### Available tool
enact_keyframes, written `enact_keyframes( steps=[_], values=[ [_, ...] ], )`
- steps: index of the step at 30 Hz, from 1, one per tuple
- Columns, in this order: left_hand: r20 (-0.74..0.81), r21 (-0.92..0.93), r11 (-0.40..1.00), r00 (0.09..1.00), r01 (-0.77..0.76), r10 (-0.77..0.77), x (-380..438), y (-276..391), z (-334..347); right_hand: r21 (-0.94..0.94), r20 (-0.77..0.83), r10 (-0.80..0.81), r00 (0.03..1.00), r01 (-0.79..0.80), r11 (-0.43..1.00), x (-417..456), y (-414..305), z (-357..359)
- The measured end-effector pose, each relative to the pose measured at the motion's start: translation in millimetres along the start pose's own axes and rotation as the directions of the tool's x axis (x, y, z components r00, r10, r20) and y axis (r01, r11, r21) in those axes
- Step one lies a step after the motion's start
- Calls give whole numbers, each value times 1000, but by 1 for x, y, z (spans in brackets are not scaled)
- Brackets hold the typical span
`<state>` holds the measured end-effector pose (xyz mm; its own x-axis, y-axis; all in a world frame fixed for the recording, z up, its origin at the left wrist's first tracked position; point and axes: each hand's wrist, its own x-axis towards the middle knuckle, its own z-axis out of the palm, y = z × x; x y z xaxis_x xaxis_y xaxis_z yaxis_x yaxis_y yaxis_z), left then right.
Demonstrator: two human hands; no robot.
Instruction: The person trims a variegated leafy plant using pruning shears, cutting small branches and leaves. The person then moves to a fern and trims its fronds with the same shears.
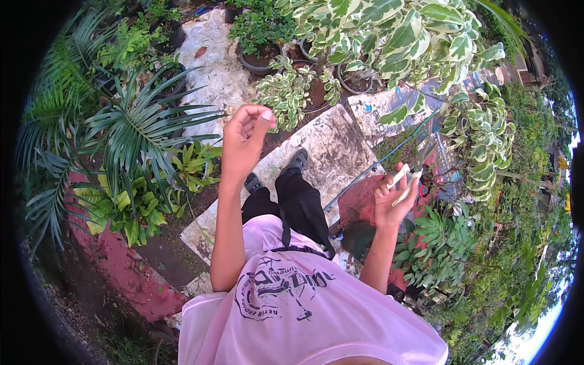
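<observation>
My right hand [394, 200] holds garden shears [401, 182] by their cream-coloured handles, which are spread apart. The metal blades point away from me toward the variegated foliage [479, 141] on the right; leaves and shade make their tips hard to make out. My left hand [246, 130] is raised in front of me with its fingers curled in and the thumb against them. I see nothing held in it. Just beyond its fingertips is a low, variegated potted plant [285, 89]. A palm frond [141, 121] reaches close to the left wrist.
I stand on a stained pale slab [328, 146]. A thin green-blue hose [365, 171] crosses diagonally between the slab and my right hand. A tall variegated shrub [401, 32] overhangs the far right. A black pot [260, 59] stands ahead, and a red kerb [127, 269] curves at the left.
</observation>
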<state>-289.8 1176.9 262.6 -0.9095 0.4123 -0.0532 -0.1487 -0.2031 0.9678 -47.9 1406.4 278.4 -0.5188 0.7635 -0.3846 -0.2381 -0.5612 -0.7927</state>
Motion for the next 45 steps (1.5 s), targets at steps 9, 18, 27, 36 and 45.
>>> enact_keyframes(
  steps=[9, 18, 27, 36, 45],
  values=[
    [106, -4, 993, 988, 116, -115, 0, -31, 0, 158, -76, 113, 991, -100, 982, -17, 9, -39],
    [-48, 8, 996, 995, 93, -92, -11, -23, -40, 418, 313, 319, 895, -432, 799, 5, 23, -5],
    [-176, 23, 998, 983, 50, -45, -18, -9, -73, 340, 399, 352, 847, -493, 801, 19, 40, 44],
    [-81, 58, 991, 989, -117, 122, -18, -5, -20, 96, 239, 243, 940, -272, 957, -4, 40, 66],
    [27, 84, 987, 990, -139, 138, -13, -10, 7, 13, 179, 156, 971, -161, 987, -12, 31, 45]
  ],
)
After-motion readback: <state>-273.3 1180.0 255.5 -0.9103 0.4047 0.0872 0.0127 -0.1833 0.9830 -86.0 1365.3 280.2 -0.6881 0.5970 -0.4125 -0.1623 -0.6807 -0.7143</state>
